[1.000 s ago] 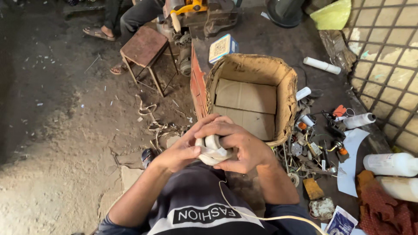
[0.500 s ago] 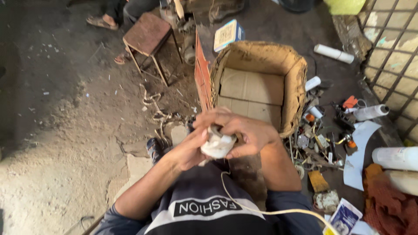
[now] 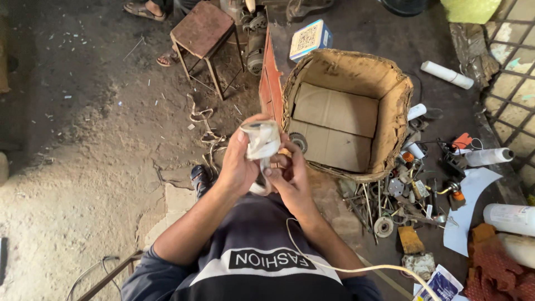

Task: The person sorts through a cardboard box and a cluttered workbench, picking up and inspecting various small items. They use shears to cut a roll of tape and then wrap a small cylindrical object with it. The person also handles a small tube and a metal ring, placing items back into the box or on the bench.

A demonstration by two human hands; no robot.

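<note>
Filling the ground around your hands, the dirt floor is the largest surface, grey and littered with scraps. Just beyond your right hand stands an open cardboard box, its walls frayed and its bottom lined with flat card. Further out, past your left hand, sits a small metal stool with a rust-brown seat. To the right of your right hand, white cylinders lie beside a spread of screws, rods and small metal parts just below the box wall.

Your left hand is closed around a small white housing, thumb up along its near side, holding it upright at chest height. Your right hand meets it from the other side, fingers curled against the lower part of the housing; the grip there is partly hidden, so whether it clamps or only touches cannot be told. A thin white cord runs from below your right wrist down across your dark shirt. Smallest of all, a sandalled toe shows just under your left forearm.
</note>
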